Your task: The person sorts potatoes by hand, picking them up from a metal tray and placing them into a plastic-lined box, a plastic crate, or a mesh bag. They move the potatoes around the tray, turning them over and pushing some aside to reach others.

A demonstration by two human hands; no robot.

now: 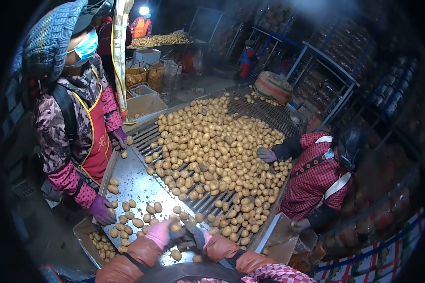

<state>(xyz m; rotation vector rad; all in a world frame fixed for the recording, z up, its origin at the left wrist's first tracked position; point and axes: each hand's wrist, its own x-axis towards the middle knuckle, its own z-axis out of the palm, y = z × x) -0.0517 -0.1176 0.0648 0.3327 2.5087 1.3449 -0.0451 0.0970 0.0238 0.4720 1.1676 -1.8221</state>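
Potatoes lie heaped on a slatted metal table, and more are scattered on the smooth metal sheet in front of me. My left hand, in a pink glove, reaches over the sheet's near end, its fingers at a potato; whether it grips that potato is unclear. Close on its right is my right hand, in a darker glove, among potatoes at the edge of the slats. Its fingers are blurred and partly hidden, so what they hold cannot be made out.
At the left a masked person in a red apron has purple-gloved hands by the sheet. Another person in a checked top reaches into the heap from the right. Boxes stand beside the table; a sack lies at its far end.
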